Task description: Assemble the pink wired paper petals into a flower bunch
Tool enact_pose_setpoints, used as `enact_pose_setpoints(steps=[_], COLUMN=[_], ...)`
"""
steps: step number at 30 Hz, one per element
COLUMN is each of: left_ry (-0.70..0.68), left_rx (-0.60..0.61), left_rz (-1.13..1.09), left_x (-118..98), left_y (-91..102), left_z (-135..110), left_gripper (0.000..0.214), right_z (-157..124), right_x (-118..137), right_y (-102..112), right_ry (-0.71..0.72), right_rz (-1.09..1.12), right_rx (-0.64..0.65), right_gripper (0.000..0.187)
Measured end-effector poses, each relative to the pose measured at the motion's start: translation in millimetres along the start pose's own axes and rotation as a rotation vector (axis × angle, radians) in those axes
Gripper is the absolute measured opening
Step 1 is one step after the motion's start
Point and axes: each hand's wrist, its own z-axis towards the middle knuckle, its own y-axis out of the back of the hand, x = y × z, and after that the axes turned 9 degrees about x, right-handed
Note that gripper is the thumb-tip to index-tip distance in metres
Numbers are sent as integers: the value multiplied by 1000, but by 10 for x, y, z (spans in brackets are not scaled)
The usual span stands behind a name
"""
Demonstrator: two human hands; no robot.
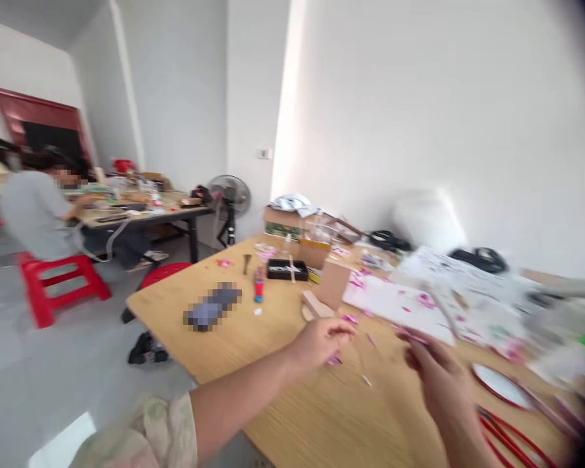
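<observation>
My left hand is over the middle of the wooden table, its fingertips pinched together. What they hold, if anything, is too blurred to name. Just beyond the fingertips is a small pink piece, and another purple-pink piece shows below them. A thin thread-like strand with a white end runs down near this hand. To the right, my right hand is closed in a pinch on a small pink petal-like piece. The two hands are apart.
A white sheet with scattered pink bits lies beyond my hands. Red-handled tools and a round red-rimmed object lie at right. A cardboard stand, black tray and blurred dark object are farther left. Another person sits beyond.
</observation>
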Motion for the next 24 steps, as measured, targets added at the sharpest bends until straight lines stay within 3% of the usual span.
enact_pose_setpoints(steps=[3,7,17,21,24], left_ry=[12,28,57,11,-40], left_rx=[48,100,172,153,94], left_rz=[-98,-234,-472,-426,-415], left_x=[65,179,342,338,332], left_y=[-154,-318,-402,-404,-388], left_z=[255,442,370,373,393], left_gripper=[26,32,36,26,24], right_z=[123,123,56,36,29], right_x=[-88,-81,-36,-9,-8], right_y=[-4,-85,-168,-184,-213], right_ry=[-30,7,-65,-78,-97], right_rz=[315,393,566,595,619], right_rx=[82,134,200,241,215], right_gripper=[27,22,20,22,34])
